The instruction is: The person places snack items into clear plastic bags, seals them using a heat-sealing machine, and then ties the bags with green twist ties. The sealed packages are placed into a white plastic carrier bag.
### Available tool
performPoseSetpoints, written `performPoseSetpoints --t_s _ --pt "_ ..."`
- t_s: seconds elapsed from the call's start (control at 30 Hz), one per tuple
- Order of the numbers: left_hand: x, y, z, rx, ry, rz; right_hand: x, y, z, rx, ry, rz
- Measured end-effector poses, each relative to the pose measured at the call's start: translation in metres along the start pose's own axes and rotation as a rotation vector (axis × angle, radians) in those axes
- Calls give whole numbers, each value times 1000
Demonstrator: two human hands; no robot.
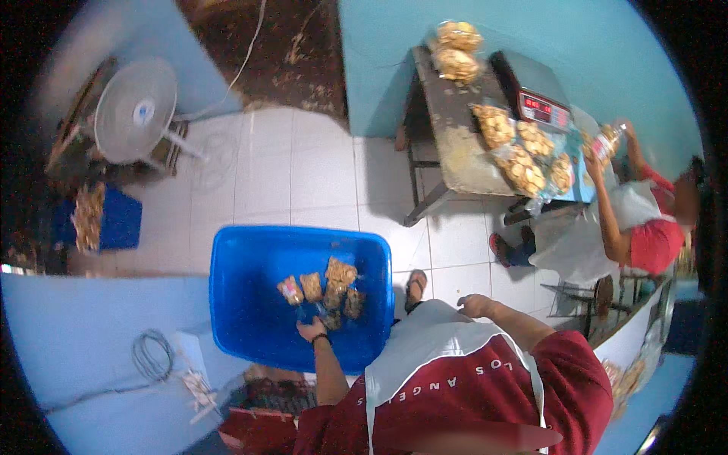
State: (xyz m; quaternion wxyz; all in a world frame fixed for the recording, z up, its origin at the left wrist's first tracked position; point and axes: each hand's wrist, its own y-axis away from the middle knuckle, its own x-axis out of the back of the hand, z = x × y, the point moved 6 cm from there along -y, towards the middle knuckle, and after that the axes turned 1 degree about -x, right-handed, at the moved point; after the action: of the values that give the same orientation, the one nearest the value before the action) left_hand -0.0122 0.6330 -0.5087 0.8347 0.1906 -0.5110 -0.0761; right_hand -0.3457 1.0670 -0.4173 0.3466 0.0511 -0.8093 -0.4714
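Note:
My left hand (311, 329) reaches down into a large blue plastic tub (301, 232), with a dark band around the wrist. Its fingers are beside a clear plastic bag of snacks (331, 319); whether they grip it I cannot tell. Several more filled bags (341, 271) lie on the tub floor around it, and one bag (290, 290) bears a pink and white label. Over the right side of my grey apron (438, 335) hangs my right hand (476, 306), its fingers slightly apart and nothing visible in it.
Bags of yellow chips (520, 169) and a digital scale (532, 85) stand on a worn table (472, 153). Beside it a co-worker (631, 227) holds a labelled bag (604, 142). A fan (136, 111) and a blue container (120, 219) are at the left.

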Motion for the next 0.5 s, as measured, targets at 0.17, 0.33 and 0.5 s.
performPoseSetpoints --t_s 0.17,0.33,0.5 --pt "110 49 340 -636 686 -307 4 40 78 -176 -108 160" --pt "230 367 528 -1597 1140 -1040 -13 84 138 -318 -386 372" --pt "270 633 535 -2143 1192 -2130 -49 143 180 -528 -516 433"
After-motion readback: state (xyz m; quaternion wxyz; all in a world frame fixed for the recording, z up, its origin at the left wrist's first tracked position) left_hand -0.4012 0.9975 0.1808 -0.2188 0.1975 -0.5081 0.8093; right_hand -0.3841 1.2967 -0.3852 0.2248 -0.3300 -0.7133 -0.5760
